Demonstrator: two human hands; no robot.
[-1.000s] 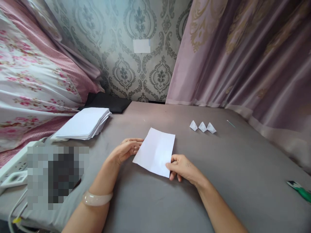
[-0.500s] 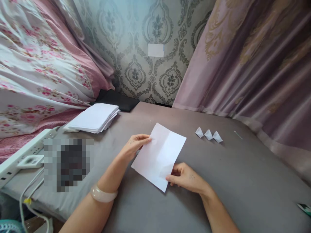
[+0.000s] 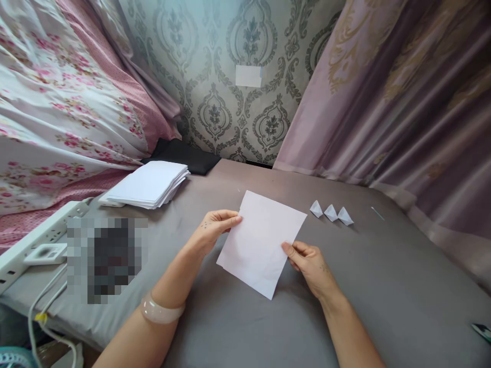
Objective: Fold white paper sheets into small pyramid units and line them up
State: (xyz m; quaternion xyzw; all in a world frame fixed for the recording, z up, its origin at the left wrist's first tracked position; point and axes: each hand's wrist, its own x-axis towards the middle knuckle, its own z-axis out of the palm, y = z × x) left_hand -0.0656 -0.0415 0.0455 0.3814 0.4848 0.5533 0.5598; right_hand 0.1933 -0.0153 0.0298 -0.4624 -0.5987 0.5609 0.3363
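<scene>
A plain white sheet of paper [image 3: 263,243] is held tilted above the grey covered surface [image 3: 238,332]. My left hand [image 3: 218,227] pinches its left edge between thumb and fingers. On the opposite edge, lower down, my right hand [image 3: 307,260] grips the sheet with the thumb on top. Three small folded paper pieces [image 3: 331,213] stand in a row beyond my right hand. A thick stack of white paper [image 3: 149,184] lies at the back left.
Behind the stack is a black flat item [image 3: 187,155]. At left lie a white power strip [image 3: 42,240] with cables and a blurred-out patch [image 3: 111,260]. A thin white stick [image 3: 377,212] lies at right. Curtains [image 3: 368,102] hang along both sides.
My right hand has moved up and outward along the sheet's edge. The paper now looks flatter and wider, turned more to my view. My left hand keeps its hold.
</scene>
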